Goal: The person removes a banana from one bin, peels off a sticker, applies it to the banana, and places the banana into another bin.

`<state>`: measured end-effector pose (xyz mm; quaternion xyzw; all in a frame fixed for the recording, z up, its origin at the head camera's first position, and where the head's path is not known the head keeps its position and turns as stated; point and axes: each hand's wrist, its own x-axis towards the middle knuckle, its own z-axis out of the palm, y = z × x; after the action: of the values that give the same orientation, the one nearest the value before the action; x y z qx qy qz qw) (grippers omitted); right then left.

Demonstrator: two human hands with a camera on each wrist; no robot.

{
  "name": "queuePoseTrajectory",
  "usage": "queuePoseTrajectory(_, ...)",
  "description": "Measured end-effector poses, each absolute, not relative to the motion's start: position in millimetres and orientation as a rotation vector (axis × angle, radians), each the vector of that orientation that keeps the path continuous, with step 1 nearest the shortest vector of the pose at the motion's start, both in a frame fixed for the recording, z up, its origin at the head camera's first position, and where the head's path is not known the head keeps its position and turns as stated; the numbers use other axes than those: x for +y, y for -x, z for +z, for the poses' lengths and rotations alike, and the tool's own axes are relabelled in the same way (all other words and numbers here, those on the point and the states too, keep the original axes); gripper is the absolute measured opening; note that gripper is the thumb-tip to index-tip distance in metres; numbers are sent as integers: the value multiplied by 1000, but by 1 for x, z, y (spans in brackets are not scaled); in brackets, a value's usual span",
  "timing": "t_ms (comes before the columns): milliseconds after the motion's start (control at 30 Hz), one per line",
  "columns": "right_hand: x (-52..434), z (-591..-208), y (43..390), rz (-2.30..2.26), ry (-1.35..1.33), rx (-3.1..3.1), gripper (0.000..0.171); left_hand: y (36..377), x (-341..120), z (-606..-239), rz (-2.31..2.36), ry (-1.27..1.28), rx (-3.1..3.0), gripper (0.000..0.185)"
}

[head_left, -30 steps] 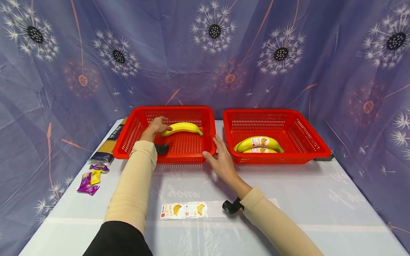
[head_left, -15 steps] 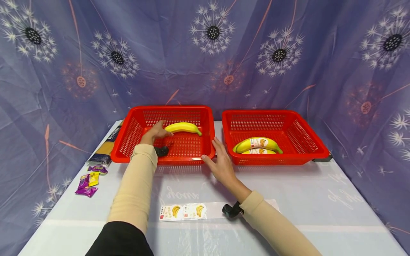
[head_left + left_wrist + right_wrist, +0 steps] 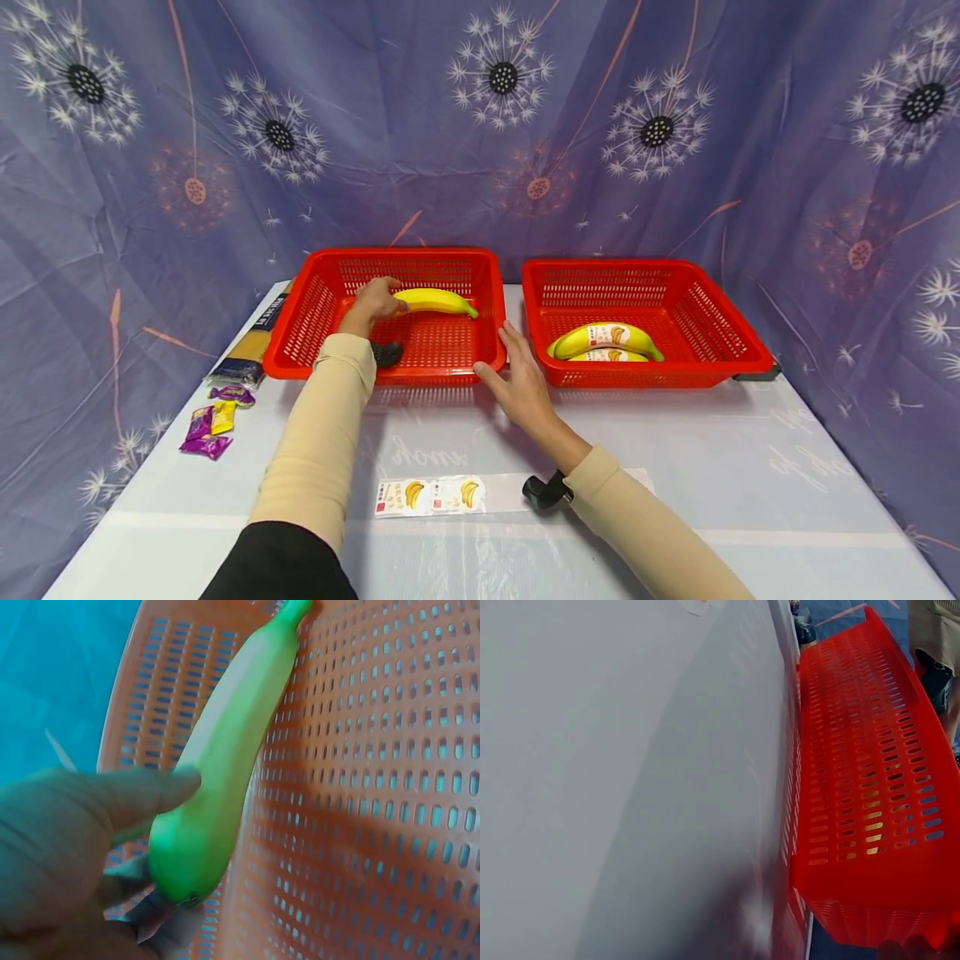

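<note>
At the table's left edge lie purple and yellow candy wrappers (image 3: 212, 421) beside a dark flat packet (image 3: 251, 346). Next comes the left red perforated plastic basket (image 3: 315, 312), where the left hand (image 3: 372, 302) reaches in and curls its thumb and fingers around one end of a bare yellow banana (image 3: 435, 302); the banana sits toward the basket's back wall. The right hand (image 3: 521, 385) rests on the white table (image 3: 712, 467) with straight, relaxed fingers touching that basket's front right corner. A clear printed banana wrapper (image 3: 431, 493) lies nearer the person. The right red perforated plastic basket (image 3: 738, 333) holds two wrapped bananas (image 3: 606, 340).
</note>
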<state>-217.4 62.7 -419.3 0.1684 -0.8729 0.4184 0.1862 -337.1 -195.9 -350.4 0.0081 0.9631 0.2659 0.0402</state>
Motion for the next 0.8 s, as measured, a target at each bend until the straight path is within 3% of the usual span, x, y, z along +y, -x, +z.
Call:
queuePoseTrajectory(133,63,-419,219,1171,-472,-2464,72,340,-192,-345,601,-49,3044,50)
queuePoseTrajectory(367,64,-417,220,1171,-476,-2486,71,341,-197,-340,675,-76,3081,42)
queuePoseTrajectory(800,63,-410,228,1194,-439,-2567,72,260,-196,-291,1247,-31,3045,45)
